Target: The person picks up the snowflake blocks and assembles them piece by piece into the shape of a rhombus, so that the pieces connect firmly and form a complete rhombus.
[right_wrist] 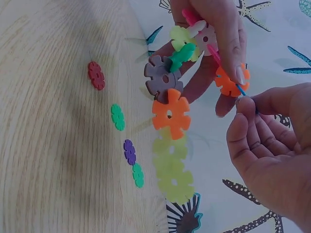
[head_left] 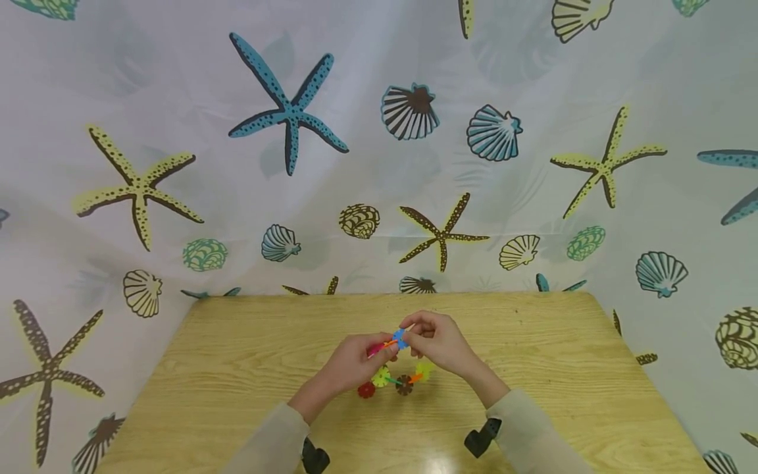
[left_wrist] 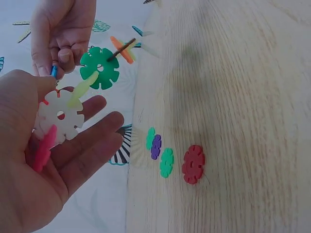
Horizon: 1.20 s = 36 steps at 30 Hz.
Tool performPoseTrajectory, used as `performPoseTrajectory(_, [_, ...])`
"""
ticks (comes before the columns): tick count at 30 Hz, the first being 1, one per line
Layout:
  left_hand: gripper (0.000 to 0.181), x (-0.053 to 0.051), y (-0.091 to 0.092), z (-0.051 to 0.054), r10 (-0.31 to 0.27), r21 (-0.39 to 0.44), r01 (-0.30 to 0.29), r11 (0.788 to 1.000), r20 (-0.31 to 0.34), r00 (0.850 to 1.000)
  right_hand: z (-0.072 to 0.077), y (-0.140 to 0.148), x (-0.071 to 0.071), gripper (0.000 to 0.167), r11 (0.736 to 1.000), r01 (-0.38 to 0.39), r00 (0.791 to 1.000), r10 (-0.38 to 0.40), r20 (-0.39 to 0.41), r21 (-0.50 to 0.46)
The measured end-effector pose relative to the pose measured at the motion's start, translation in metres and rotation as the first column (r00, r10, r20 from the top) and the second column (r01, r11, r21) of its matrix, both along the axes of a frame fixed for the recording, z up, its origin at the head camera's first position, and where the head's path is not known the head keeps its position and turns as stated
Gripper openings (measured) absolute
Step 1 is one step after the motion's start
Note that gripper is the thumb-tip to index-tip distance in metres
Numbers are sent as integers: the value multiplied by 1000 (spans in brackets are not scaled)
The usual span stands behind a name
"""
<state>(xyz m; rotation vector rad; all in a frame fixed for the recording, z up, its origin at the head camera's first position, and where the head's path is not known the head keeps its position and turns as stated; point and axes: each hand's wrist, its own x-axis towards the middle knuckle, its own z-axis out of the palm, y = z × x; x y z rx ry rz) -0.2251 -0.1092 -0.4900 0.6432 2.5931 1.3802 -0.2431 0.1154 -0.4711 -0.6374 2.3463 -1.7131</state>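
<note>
In the head view, my left hand [head_left: 351, 363] and right hand [head_left: 441, 339] meet above the wooden table. My left thumb and fingers pinch an orange notched disc [right_wrist: 224, 84], the end of a chain of interlocking plastic snowflake discs. Thumb and fingertips of my right hand grip a blue snowflake disc [head_left: 399, 339], its edge against the orange one; how far they interlock cannot be told. From the left palm the chain hangs in a curve, with a whitish-pink disc [left_wrist: 52, 104], a green disc [left_wrist: 109, 75], a brown disc [right_wrist: 158, 83], another orange disc [right_wrist: 181, 119] and yellow discs [right_wrist: 175, 191].
Loose discs lie flat on the wooden table [head_left: 249, 368] below the hands: a red disc [left_wrist: 189, 172], a green disc [left_wrist: 166, 170], a purple disc [left_wrist: 155, 152] and a second green disc [right_wrist: 138, 180]. A cloth [head_left: 367, 178] printed with starfish and shells hangs behind the table and along its sides.
</note>
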Motion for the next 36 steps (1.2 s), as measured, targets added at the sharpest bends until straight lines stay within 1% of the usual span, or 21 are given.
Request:
performPoseTrajectory(2, [36, -1, -1, -1, -15, 8, 15, 1000, 11, 1000, 0, 0, 0, 19, 1000, -2, 1000, 2, -3, 4])
performPoseTrajectory(5, [37, -2, -3, 0, -44, 73, 39, 997, 66, 997, 1, -1, 1, 20, 1000, -17, 1000, 17, -9, 3])
performPoseTrajectory(8, [40, -4, -6, 1, -74, 140, 56, 989, 123, 990, 1, -2, 0, 21, 1000, -26, 1000, 26, -3, 4])
performPoseTrajectory(10, [42, -6, -7, 1, -83, 159, 59, 986, 149, 985, 1, -3, 0, 22, 1000, -27, 1000, 27, 4, 7])
performPoseTrajectory(16, [42, -4, -10, 0, -83, 198, 45, 979, 189, 979, 2, -3, -4, 23, 999, -31, 999, 31, 10, 16])
performPoseTrajectory(21, [42, -3, -12, -5, -55, 208, 12, 978, 201, 978, 0, -1, -11, 25, 1000, 3, 1000, -3, 1, 27])
performPoseTrajectory(25, [44, -3, -15, -7, -36, 196, -5, 981, 206, 978, -6, 2, -19, 22, 998, 21, 1000, -20, -14, 56])
performPoseTrajectory(30, [46, -2, -18, -9, -41, 202, -3, 979, 213, 976, -18, 3, -29, 18, 992, 43, 999, -40, -24, 120])
performPoseTrajectory(36, [44, -1, -19, -9, -28, 218, -24, 976, 235, 972, -35, 3, -39, 21, 981, 54, 999, -53, -8, 188])
